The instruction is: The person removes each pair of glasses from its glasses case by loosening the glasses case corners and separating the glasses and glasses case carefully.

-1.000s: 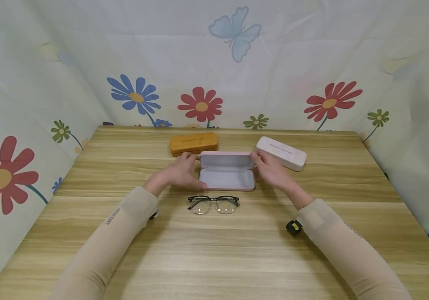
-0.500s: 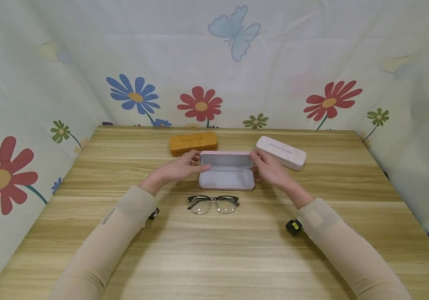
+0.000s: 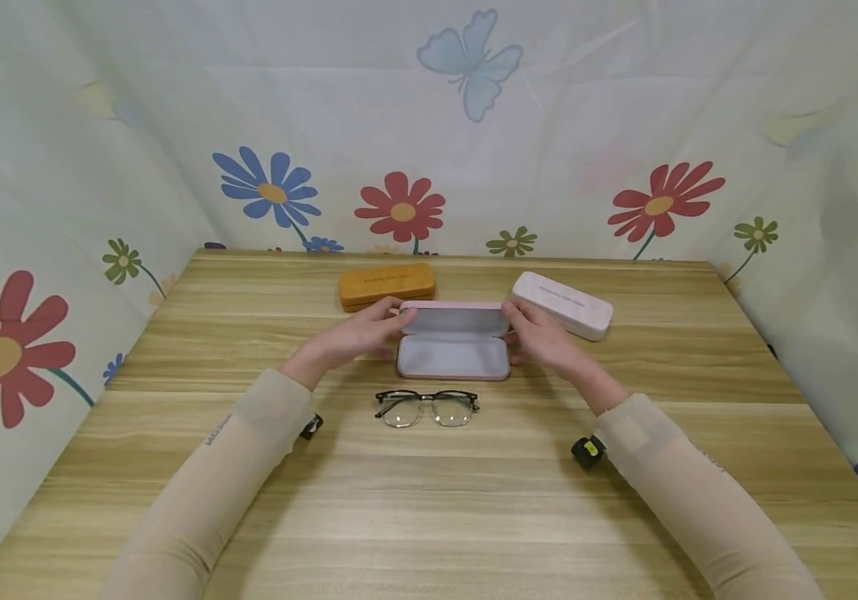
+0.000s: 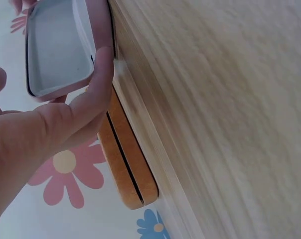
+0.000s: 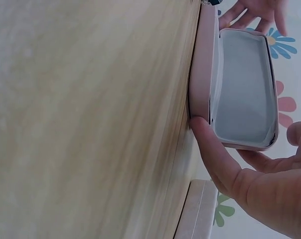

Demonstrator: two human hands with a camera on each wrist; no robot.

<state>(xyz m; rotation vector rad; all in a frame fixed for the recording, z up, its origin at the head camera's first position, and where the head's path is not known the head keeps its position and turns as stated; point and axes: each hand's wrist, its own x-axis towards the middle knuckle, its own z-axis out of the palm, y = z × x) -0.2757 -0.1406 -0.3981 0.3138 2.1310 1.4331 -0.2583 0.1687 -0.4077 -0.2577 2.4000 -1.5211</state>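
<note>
A pink glasses case point(image 3: 454, 357) stands with its lid raised on the table, its pale lining showing and nothing inside. At its left end, my left hand point(image 3: 346, 337) has the thumb by the lid's upper corner and fingers round the back and side. My right hand point(image 3: 549, 342) holds the opposite end likewise; in the right wrist view one finger point(image 5: 215, 154) touches the base's end and another passes behind the lid point(image 5: 246, 89). Some fingertips are hidden behind the case. In front of it lie black-rimmed glasses point(image 3: 426, 408), temples folded.
Behind the pink case, an orange glasses case point(image 3: 387, 287) lies shut at the left, close to my left fingers. A white glasses case point(image 3: 562, 305) lies at an angle behind my right hand. Flowered cloth point(image 3: 549, 167) hangs along the wooden table's point(image 3: 429, 517) back and sides.
My left thumb has moved from the front left corner of the pink case's base up to its lid. The right hand, the case and the glasses have hardly moved.
</note>
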